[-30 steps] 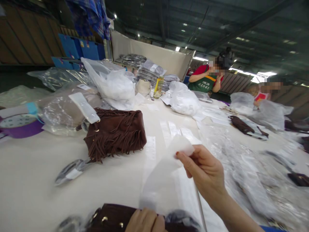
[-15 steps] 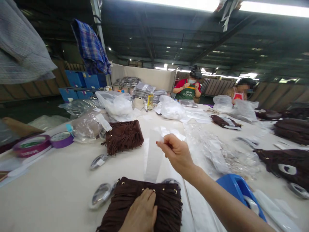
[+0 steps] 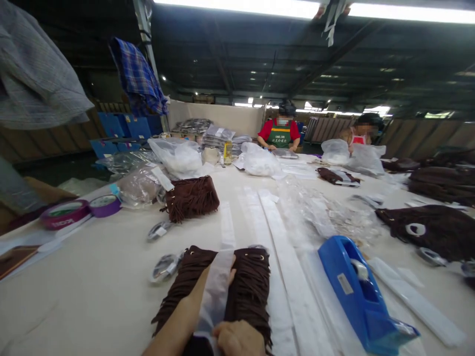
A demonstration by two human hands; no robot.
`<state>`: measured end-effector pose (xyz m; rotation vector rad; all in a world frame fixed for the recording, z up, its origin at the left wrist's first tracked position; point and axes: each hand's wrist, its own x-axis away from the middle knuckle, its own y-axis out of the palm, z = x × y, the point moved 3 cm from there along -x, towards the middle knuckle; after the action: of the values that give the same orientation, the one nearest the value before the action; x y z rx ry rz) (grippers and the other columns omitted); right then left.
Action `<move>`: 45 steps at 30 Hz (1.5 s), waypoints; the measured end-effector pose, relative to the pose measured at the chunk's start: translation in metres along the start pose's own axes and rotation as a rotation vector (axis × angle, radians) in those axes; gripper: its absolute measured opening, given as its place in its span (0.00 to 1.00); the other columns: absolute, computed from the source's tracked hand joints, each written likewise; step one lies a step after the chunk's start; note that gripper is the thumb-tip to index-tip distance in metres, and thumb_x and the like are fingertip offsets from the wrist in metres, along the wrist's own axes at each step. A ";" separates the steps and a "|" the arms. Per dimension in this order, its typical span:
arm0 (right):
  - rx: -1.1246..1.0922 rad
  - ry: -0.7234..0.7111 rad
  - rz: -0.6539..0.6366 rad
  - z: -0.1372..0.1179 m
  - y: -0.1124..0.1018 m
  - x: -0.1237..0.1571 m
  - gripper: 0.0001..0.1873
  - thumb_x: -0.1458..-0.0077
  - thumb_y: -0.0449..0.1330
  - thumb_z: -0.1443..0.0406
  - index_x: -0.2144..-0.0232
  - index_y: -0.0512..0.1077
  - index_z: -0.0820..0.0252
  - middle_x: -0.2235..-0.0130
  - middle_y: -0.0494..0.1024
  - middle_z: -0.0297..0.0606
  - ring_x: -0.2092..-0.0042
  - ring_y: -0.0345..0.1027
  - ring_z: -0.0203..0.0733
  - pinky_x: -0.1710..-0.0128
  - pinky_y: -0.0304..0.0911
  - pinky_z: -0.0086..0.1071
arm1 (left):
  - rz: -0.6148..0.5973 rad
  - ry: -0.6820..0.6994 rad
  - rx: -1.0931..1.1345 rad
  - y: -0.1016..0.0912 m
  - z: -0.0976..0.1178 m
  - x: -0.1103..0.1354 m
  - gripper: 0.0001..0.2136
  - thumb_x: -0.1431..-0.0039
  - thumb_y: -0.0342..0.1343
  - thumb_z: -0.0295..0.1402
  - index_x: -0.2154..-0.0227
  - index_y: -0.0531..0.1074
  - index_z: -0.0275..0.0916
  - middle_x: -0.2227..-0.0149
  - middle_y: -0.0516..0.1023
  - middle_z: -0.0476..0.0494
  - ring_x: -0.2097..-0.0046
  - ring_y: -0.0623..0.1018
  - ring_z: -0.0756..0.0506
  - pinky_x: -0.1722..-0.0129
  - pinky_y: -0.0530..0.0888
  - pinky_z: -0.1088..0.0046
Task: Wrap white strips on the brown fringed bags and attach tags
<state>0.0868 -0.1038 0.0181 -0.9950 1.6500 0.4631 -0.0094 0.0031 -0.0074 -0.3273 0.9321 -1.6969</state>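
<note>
A dark brown fringed bag (image 3: 247, 284) with gold eyelets lies on the table before me. Across its middle runs a translucent white strip (image 3: 215, 291), from the bag's far edge towards me. My right hand (image 3: 239, 338) is closed on the near end of that strip, low in view. Under the strip, my left hand (image 3: 230, 277) lies on the bag, fingers stretched out; most of it is covered by the strip. A wrapped coiled strap (image 3: 163, 268) is beside the bag's left edge. Another white strip (image 3: 227, 225) lies flat beyond the bag.
A blue tape dispenser (image 3: 345, 282) stands at right, near long white strips (image 3: 276, 232). Further off lie a fringed brown bag (image 3: 193, 198), purple tape rolls (image 3: 106, 205) and clear plastic wrapping (image 3: 315, 207). Two people, one in a green apron (image 3: 280, 136), are across the table.
My right hand has come down towards me, drawing the strip over the bag and my left hand. The co-worker in the green apron has lowered both hands to the table.
</note>
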 end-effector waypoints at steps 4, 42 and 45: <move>0.029 0.089 -0.248 0.013 -0.001 0.027 0.13 0.40 0.45 0.68 0.75 0.62 0.58 0.83 0.65 0.29 0.83 0.59 0.33 0.81 0.47 0.30 | -0.056 0.136 -0.099 -0.003 0.000 0.018 0.18 0.43 0.50 0.37 0.50 0.66 0.38 0.47 0.67 0.36 0.44 0.65 0.37 0.44 0.62 0.52; -0.082 -0.404 -0.588 -0.012 -0.038 0.003 0.18 0.37 0.41 0.71 0.73 0.67 0.65 0.74 0.73 0.37 0.73 0.63 0.36 0.73 0.54 0.31 | 0.244 0.278 -0.291 -0.053 0.052 0.094 0.18 0.41 0.42 0.24 0.48 0.61 0.40 0.46 0.66 0.40 0.43 0.65 0.45 0.45 0.66 0.65; -0.076 -0.405 -0.589 -0.012 -0.037 0.005 0.19 0.37 0.41 0.71 0.74 0.67 0.65 0.73 0.74 0.38 0.73 0.63 0.36 0.73 0.53 0.32 | 0.129 0.465 -0.404 -0.043 0.057 0.097 0.18 0.42 0.43 0.21 0.49 0.63 0.38 0.48 0.68 0.40 0.44 0.65 0.45 0.45 0.67 0.67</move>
<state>0.1095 -0.1355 0.0247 -1.2862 0.9270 0.3000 -0.0358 -0.1053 0.0379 -0.1302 1.6131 -1.4826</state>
